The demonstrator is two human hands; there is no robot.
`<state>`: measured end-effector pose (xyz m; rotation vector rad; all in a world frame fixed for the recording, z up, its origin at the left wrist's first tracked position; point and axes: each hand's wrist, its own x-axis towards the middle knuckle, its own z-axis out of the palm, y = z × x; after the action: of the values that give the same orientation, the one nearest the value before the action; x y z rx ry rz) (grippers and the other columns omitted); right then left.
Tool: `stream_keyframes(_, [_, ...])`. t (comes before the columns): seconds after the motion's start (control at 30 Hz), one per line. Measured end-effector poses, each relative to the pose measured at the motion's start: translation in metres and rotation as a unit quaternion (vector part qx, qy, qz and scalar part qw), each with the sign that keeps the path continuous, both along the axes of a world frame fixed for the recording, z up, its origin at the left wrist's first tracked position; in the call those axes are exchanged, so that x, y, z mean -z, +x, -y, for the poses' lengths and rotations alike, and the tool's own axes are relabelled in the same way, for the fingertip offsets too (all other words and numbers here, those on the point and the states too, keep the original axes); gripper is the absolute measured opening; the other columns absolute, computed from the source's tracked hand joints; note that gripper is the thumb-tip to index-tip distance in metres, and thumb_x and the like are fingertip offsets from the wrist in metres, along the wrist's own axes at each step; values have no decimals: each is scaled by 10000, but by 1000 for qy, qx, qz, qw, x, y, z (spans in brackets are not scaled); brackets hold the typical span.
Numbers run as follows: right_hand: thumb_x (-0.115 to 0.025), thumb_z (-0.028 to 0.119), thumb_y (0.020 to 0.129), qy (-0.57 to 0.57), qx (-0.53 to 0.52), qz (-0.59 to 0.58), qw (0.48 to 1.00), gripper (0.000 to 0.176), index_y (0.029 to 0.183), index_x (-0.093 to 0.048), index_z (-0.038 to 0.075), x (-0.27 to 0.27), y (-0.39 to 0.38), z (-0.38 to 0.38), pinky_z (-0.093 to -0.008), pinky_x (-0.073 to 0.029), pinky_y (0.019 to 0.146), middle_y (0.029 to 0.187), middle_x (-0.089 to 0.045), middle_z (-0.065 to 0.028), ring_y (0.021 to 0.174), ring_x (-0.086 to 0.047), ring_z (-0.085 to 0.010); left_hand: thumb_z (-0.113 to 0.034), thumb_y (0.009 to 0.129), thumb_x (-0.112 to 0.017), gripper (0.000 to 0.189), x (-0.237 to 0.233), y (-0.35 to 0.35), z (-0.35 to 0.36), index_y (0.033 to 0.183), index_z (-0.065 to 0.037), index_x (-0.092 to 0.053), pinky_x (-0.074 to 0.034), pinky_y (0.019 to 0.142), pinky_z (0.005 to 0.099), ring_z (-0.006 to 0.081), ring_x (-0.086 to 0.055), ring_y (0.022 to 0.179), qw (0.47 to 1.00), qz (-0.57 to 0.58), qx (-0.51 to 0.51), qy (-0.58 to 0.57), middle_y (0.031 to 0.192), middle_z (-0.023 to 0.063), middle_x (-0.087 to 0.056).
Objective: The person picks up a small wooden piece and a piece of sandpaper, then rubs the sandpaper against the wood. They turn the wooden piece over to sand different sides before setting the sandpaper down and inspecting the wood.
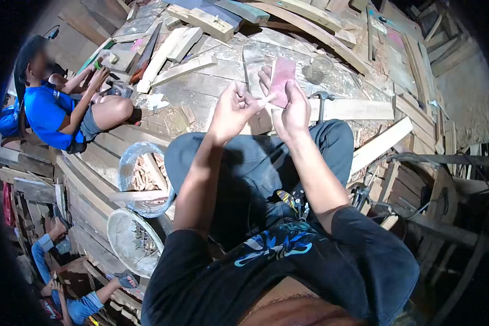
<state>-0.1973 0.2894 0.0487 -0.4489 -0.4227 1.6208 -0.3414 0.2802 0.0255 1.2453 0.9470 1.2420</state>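
Observation:
My left hand [232, 111] pinches a small pale wooden peg [268, 98] between thumb and fingers, in front of my chest and over my knees. In my right hand [294, 113] is a reddish-pink piece of sandpaper [282, 76], its thumb lying along the sheet's edge. The peg's tip overlaps the lower edge of the sandpaper in this view. Just right of my right hand, a hammer [321, 102] rests by my knee with its head pointing away. A tool with a striped yellow-and-black handle [287, 199] lies at my lap.
On my left stand a tub [126, 173] with many wooden pegs [142, 176] and a basin [119, 239] holding dark nails. A person in a blue shirt [49, 113] sits at the far left. Planks [358, 110] and timber offcuts [182, 70] cover the floor ahead.

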Motion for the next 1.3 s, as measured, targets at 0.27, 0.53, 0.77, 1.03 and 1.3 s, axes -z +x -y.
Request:
stream_keyframes(0.27, [-255,182,1040,-23,-27,13,999,427,1365,-386,-62,-8,-4,5,-487,-455,1038,1309,-526,-258,1229,-535,-372,51,844,-699,334,-2,7,0,907,-82,-399,-475,662,217,71,-567,735,1000,0,-17,0,797,22,-578])
stream_keyframes(0.53, [-255,189,1041,11,-47,62,997,423,1356,-387,-60,-4,-7,4,-485,-493,982,1307,-527,-269,1170,-578,-364,46,840,-712,352,-11,7,0,906,-89,-393,-480,669,195,57,-563,717,1000,21,-18,6,785,24,-586])
stream_keyframes(0.77, [-355,183,1032,70,117,134,982,354,1302,-457,-22,4,30,-19,-415,-495,939,1142,-633,-169,997,-638,-265,-10,796,-770,307,-9,3,5,906,-49,-486,-481,656,223,67,-577,726,998,7,-63,12,793,15,-604])
stream_keyframes(1.03, [-663,161,927,83,29,292,952,290,1176,-556,57,11,22,6,-197,-438,645,978,-687,-38,734,-552,-36,-60,770,-796,240,-14,9,11,880,-26,-585,-454,643,225,53,-530,698,981,-147,-85,95,759,-6,-595])
stream_keyframes(1.3, [-713,165,898,98,82,284,950,291,1125,-581,39,17,32,1,-199,-443,642,959,-697,-36,711,-552,-42,-152,890,-685,169,-15,7,9,920,15,-680,-477,681,246,76,-593,739,987,-149,-41,48,771,30,-665])
